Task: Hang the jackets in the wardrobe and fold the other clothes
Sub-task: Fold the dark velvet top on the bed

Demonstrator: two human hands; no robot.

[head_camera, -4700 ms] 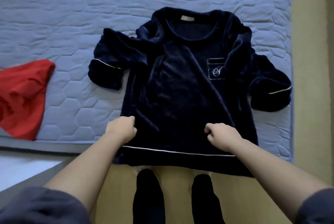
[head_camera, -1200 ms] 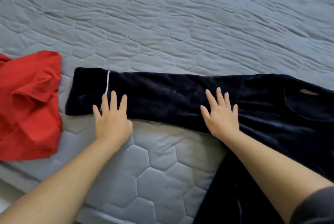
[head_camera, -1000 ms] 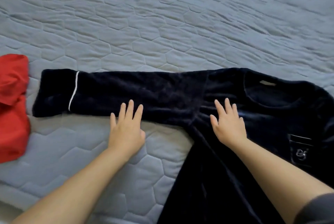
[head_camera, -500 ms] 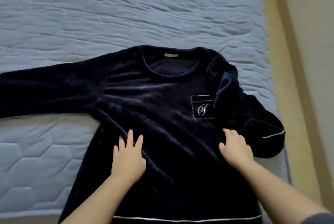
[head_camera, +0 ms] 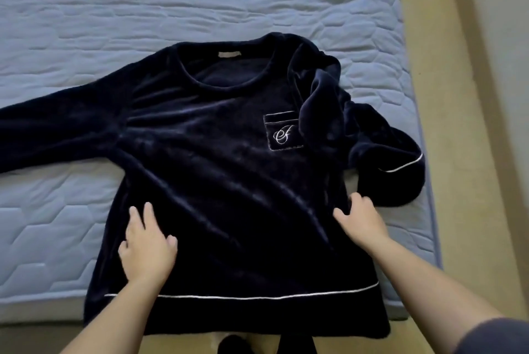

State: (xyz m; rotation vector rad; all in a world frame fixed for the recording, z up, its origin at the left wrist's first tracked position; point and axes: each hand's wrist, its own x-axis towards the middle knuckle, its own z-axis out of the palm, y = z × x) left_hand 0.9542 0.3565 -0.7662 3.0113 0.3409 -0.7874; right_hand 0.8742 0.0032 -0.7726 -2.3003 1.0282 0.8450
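Observation:
A dark navy velvet pyjama top (head_camera: 229, 170) with white piping and a monogrammed chest pocket lies face up on the blue quilted mattress (head_camera: 143, 10). Its hem hangs over the near edge. The left sleeve is spread out flat toward the left; the right sleeve (head_camera: 380, 153) is bunched and folded over near the right mattress edge. My left hand (head_camera: 147, 245) lies flat on the lower left of the top, fingers straight. My right hand (head_camera: 360, 219) rests on the lower right side of the body, next to the bunched sleeve, fingers loosely bent.
The mattress ends at the right, where a tan floor strip (head_camera: 458, 124) and a pale wall (head_camera: 509, 39) run alongside. Tan floor and dark socks (head_camera: 237, 346) show below the hem at the bottom.
Over the earlier frames the top's left sleeve was spread out flat. In the last half second both hands slid slightly down and outward over the top's body; the view moved closer.

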